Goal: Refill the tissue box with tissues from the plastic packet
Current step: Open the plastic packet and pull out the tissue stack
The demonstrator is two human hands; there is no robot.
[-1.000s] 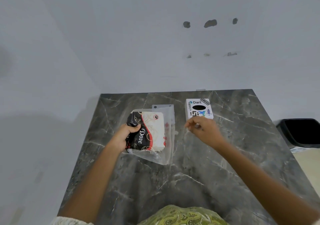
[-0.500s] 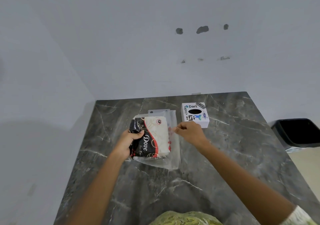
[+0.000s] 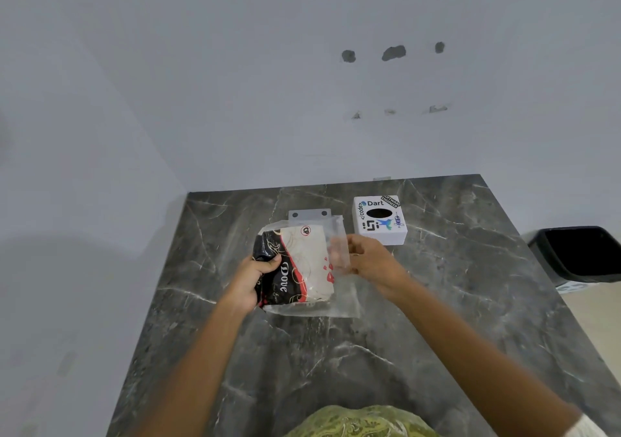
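On marble counter (image 3: 437, 302), both hands on packet (image 3: 302, 268); tissue box (image 3: 379, 220) beside.

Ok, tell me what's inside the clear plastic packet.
Inside the clear plastic packet sits a Dove tissue pack, black, cream and red. The left hand grips its dark end; the right hand pinches the clear film. The tissues themselves are hidden by the printed wrapper.

Both bare forearms reach forward. Left hand (image 3: 251, 280) curled in grip, thumb on top. Right hand (image 3: 371, 262) palm down, fingers (image 3: 349, 247) pinched together.
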